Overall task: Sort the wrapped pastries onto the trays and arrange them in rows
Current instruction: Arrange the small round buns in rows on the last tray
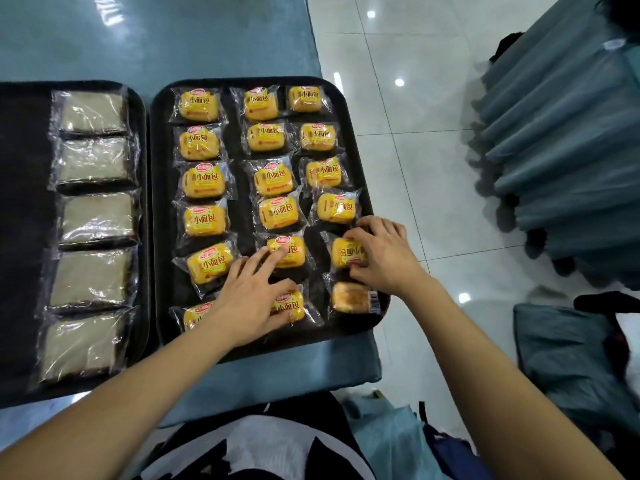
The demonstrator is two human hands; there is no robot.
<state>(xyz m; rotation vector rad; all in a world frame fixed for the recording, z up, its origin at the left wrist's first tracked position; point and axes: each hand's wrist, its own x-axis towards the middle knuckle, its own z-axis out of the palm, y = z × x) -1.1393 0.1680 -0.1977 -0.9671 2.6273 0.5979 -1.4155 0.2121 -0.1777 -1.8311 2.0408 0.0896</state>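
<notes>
The right black tray [349, 109] holds several yellow wrapped buns in three columns. My left hand [251, 294] lies flat over the near middle of the tray, fingers spread, with fingertips on one yellow bun [294, 249] and thumb against the front bun [291, 306]. My right hand [384, 254] grips a yellow bun [346, 252] in the right column, its label upside down. A bun lying label-down [349, 297] sits just in front of it. The left black tray [20, 202] carries one column of pale square pastries [97, 220] in clear wrap.
Both trays rest on a teal-covered table [173, 39], the right tray close to the table's right edge. Beyond that edge is glossy white tiled floor [415, 133]. Teal-draped furniture [561, 150] stands at the far right, and a teal chair seat [568, 358] is near right.
</notes>
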